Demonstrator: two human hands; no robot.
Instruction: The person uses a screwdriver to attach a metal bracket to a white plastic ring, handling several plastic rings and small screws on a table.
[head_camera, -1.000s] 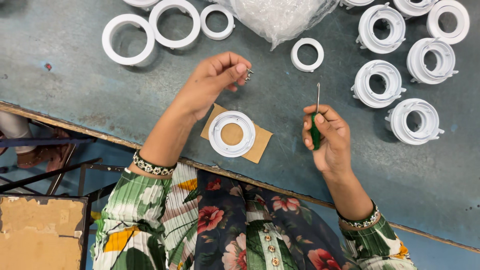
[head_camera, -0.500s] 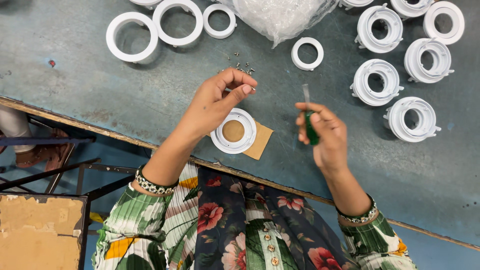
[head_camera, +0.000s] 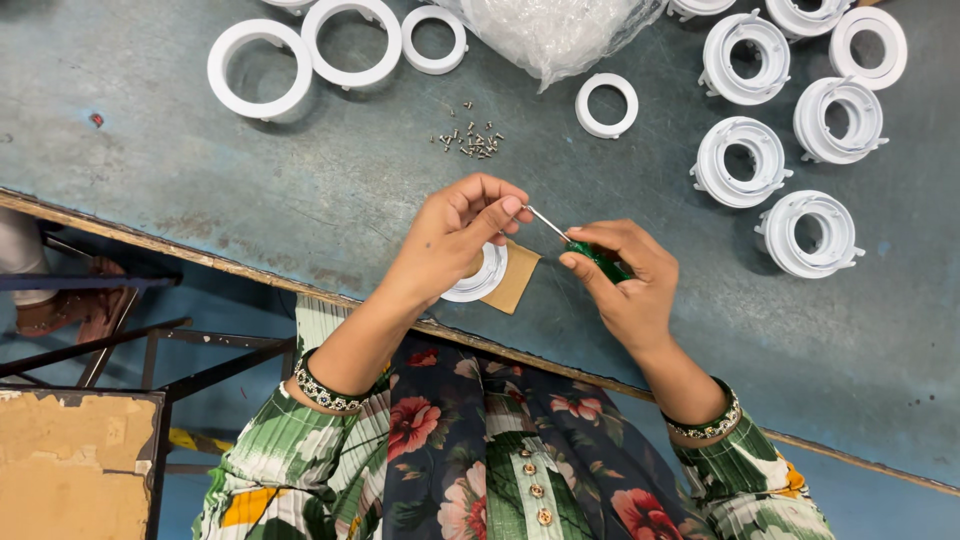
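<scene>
Left hand (head_camera: 462, 232): fingers pinching at screwdriver (head_camera: 575, 243) tip — probably a screw, too small to tell.
Right hand (head_camera: 622, 282): gripping green handle; shaft pointing toward 10 o'clock.
Ring (head_camera: 480, 280): lying under left hand, on card (head_camera: 515, 282) — at 8 o'clock from tip.

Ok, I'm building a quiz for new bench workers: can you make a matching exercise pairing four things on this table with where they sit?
Things:
1. Small metal screws
2. Green-handled screwdriver
3. Clear crinkled plastic bag
4. Tan cardboard square

Places:
A. Under the white plastic ring beneath the left hand
B. Loose pile on the grey table, beyond both hands
C. Top edge, centre
D. In the right hand

Pairs: 1-B, 2-D, 3-C, 4-A
</scene>
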